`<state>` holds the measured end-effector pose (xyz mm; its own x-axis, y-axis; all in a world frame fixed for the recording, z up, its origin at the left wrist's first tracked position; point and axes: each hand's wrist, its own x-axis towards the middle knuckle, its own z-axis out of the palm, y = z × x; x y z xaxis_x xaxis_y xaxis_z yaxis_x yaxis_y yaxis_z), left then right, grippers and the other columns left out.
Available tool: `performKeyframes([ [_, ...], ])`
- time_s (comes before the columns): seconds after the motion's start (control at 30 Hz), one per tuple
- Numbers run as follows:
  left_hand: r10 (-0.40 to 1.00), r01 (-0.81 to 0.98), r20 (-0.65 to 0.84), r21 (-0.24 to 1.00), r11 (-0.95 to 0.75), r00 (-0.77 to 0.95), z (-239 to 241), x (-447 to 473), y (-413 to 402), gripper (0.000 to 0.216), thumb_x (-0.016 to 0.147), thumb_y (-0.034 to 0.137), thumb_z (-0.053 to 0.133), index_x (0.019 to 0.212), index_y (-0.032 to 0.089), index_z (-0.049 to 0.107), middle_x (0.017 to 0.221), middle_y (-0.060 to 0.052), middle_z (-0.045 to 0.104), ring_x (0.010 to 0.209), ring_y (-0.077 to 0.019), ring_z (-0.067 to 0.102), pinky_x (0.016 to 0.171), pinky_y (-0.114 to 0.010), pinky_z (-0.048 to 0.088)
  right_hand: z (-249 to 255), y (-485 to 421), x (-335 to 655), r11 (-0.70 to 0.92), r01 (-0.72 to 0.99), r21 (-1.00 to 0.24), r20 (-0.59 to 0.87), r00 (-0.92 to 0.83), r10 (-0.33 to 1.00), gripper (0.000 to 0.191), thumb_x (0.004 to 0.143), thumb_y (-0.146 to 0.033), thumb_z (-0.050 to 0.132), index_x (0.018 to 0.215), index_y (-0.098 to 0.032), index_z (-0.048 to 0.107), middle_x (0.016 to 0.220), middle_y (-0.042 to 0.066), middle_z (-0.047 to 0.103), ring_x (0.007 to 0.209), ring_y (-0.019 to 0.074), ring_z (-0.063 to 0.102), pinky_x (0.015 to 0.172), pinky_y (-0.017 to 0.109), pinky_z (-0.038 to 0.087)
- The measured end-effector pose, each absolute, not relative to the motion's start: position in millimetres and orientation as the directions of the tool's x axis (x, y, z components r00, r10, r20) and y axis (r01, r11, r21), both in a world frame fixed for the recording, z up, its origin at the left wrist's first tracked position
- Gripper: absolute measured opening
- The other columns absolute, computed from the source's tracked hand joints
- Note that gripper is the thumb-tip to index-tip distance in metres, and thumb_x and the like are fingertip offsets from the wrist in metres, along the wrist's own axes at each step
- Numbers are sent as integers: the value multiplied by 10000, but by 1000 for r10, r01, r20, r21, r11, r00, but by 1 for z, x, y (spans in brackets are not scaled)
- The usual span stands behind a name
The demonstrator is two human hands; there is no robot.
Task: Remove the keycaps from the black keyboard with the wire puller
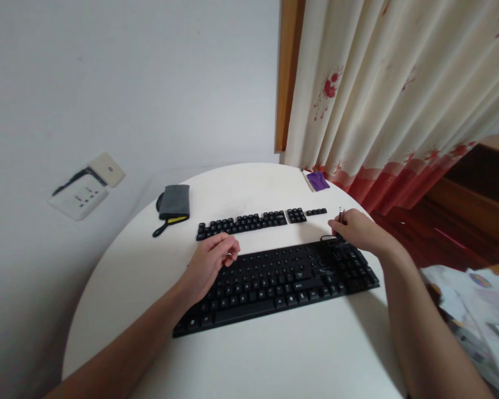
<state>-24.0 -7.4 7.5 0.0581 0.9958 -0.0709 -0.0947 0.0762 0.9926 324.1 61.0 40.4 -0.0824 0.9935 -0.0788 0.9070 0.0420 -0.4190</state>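
Note:
A black keyboard (283,280) lies across a round white table (249,354). Behind it, removed black keycaps (249,221) lie in a row, with two smaller groups to the right. My left hand (210,263) rests on the keyboard's upper left, fingers curled in a pinch on something too small to make out. My right hand (360,230) is at the keyboard's upper right corner, closed on a thin metal tool (341,213) with a wire loop at its lower end.
A grey pouch (173,204) with a black strap lies at the table's back left. A purple cloth (317,180) sits at the far edge by a floral curtain (399,94). Wall sockets (83,194) are at the left. Papers (474,310) lie at the right.

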Motion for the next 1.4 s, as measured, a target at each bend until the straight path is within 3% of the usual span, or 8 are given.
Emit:
performKeyframes([
  [0.27, 996, -83, -71, 994, 75, 46, 9, -23, -8, 239, 839, 355, 660, 709, 157, 625, 719, -15, 580, 640, -125, 485, 571, -263, 345, 40, 59, 325, 51, 899, -434, -184, -145, 972, 315, 856, -320, 569, 625, -163, 715, 527, 26, 610, 526, 161, 552, 561, 272, 378],
  [0.57, 997, -74, -65, 995, 68, 44, 9, -23, -8, 250, 842, 364, 658, 708, 155, 626, 715, -20, 584, 642, -129, 493, 572, -263, 352, 46, 42, 320, 154, 923, -353, -172, -225, 959, 289, 851, -364, 609, 644, -196, 718, 649, 42, 694, 599, 170, 604, 599, 275, 396],
  [0.83, 997, -79, -66, 994, 69, 50, 8, -24, -8, 260, 841, 381, 659, 714, 156, 626, 734, -21, 588, 640, -127, 493, 573, -264, 351, 36, 55, 340, 22, 802, -597, -322, -264, 909, 394, 849, -489, 586, 667, -162, 708, 520, 31, 630, 472, 151, 552, 468, 255, 398],
  [0.97, 996, -81, -64, 994, 68, 57, 8, -24, -8, 249, 845, 371, 655, 716, 159, 631, 726, -15, 589, 640, -124, 494, 571, -263, 351, 32, 57, 343, -12, 764, -645, -328, -263, 907, 399, 851, -491, 582, 663, -157, 692, 516, 39, 633, 468, 157, 569, 477, 257, 430],
  [1.07, 997, -82, -65, 994, 69, 53, 9, -24, -8, 251, 847, 371, 649, 714, 158, 629, 725, -17, 589, 642, -124, 497, 570, -264, 353, 37, 50, 333, -2, 813, -582, -336, -238, 911, 362, 882, -437, 549, 664, -174, 668, 522, 44, 641, 474, 166, 587, 493, 264, 426],
  [1.23, 997, -71, -58, 996, 61, 53, 10, -23, -8, 235, 839, 350, 657, 709, 156, 632, 720, -19, 584, 643, -125, 495, 568, -261, 350, 54, 29, 303, 175, 950, -257, -136, -214, 967, 250, 853, -317, 586, 652, -190, 663, 699, 86, 717, 649, 205, 659, 604, 287, 402],
  [1.3, 997, -68, -60, 996, 64, 58, 10, -22, -8, 235, 839, 347, 657, 707, 155, 632, 719, -23, 584, 645, -128, 497, 570, -263, 353, 56, 23, 299, 191, 956, -223, -139, -225, 964, 223, 846, -296, 582, 679, -195, 689, 762, 91, 734, 714, 219, 676, 632, 288, 407],
  [1.4, 996, -63, -59, 996, 63, 68, 9, -23, -8, 239, 849, 348, 649, 709, 156, 630, 714, -25, 585, 647, -131, 502, 574, -265, 356, 54, 23, 306, 159, 950, -270, -172, -210, 962, 207, 838, -308, 590, 724, -198, 723, 754, 82, 735, 714, 217, 679, 645, 286, 427],
])
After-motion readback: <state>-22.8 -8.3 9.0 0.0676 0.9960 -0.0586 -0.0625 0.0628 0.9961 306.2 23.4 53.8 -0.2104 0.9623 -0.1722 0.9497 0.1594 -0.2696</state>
